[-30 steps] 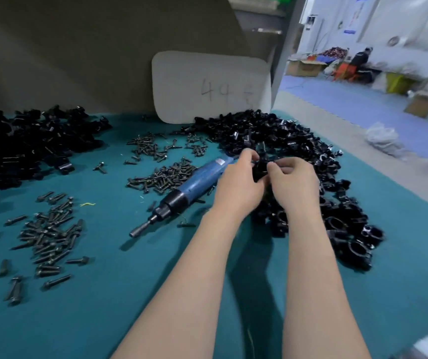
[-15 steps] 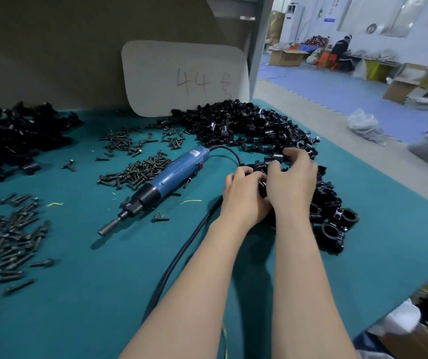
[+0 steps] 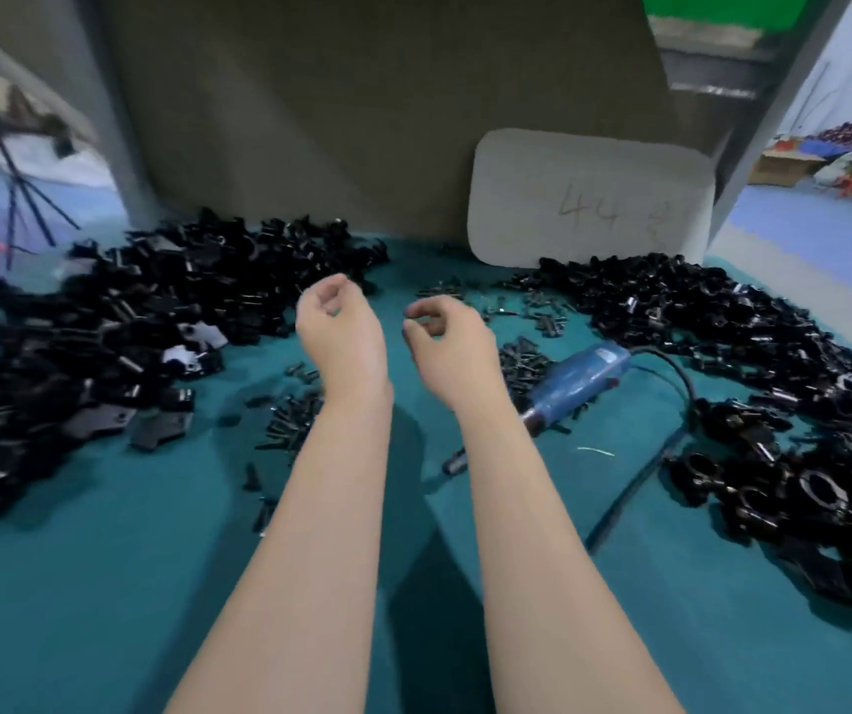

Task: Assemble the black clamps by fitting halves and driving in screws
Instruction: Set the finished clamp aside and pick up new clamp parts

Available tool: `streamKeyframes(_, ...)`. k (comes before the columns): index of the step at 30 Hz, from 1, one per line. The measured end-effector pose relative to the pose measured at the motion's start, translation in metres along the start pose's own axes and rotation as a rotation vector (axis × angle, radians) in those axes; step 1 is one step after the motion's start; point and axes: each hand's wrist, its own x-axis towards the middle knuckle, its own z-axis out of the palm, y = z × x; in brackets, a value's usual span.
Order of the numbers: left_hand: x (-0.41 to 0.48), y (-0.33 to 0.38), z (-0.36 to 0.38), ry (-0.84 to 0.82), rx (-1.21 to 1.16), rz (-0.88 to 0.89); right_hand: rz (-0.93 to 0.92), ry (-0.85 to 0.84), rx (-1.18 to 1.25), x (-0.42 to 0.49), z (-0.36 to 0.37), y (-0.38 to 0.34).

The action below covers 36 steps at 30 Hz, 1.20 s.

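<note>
Left hand (image 3: 341,329) and right hand (image 3: 448,342) hovered side by side above the teal table (image 3: 104,584), with fingers loosely curled and gripping nothing. Black clamp halves (image 3: 104,353) were heaped at left and black clamps (image 3: 820,489) at right. Loose screws (image 3: 287,420) and a blue screwdriver (image 3: 576,376) lay between the heaps.

Small-parts assembly workshop, seen from my bench

I work at a teal-covered table (image 3: 104,584) heaped on both sides with black clamp parts (image 3: 104,353). Loose screws (image 3: 290,420) are scattered between the heaps, and a corded blue electric screwdriver (image 3: 576,381) lies among them. A white card (image 3: 589,198) marked "44" leans on the back board (image 3: 362,121). To the right, a blue floor (image 3: 826,224) runs off to cardboard cartons (image 3: 784,164).
</note>
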Motion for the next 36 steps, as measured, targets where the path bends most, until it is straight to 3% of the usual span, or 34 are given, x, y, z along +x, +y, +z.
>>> streamKeyframes(8, 0.065, 0.035, -0.082, 0.409, -0.056, 0.157, -0.176, -0.48, -0.026, -0.002, 0.117, -0.056)
streamKeyframes(13, 0.082, 0.051, -0.107, 0.461, -0.11, 0.229, -0.362, -0.723, -0.404, -0.003, 0.152, -0.068)
streamKeyframes(15, 0.083, 0.054, -0.107, 0.424, -0.107, 0.243, -0.353, -0.663, -0.387, -0.007, 0.157, -0.065)
streamKeyframes(20, 0.069, 0.042, -0.092, 0.275, 0.104, 0.265, -0.033, -0.237, 0.109, 0.009, 0.114, -0.047)
streamKeyframes(24, 0.04, 0.019, -0.053, -0.135, 0.342, 0.012, 0.124, 0.104, 0.391, 0.032, 0.044, -0.026)
streamKeyframes(26, 0.021, 0.011, -0.026, -0.356, 0.31, -0.188, 0.076, 0.224, 0.383, 0.032, 0.012, -0.014)
streamKeyframes(28, 0.003, 0.005, 0.002, -0.47, 0.232, -0.306, -0.026, 0.273, 0.285, 0.027, -0.015, -0.001)
streamKeyframes(31, -0.022, -0.01, 0.044, -0.511, 0.184, -0.323, -0.069, 0.261, 0.154, 0.019, -0.051, 0.021)
streamKeyframes(34, -0.045, -0.029, 0.082, -0.516, 0.181, -0.262, -0.013, 0.278, 0.236, 0.016, -0.084, 0.045)
streamKeyframes(36, -0.057, -0.04, 0.101, -0.527, 0.053, -0.317, 0.071, 0.373, 0.267, 0.019, -0.102, 0.065)
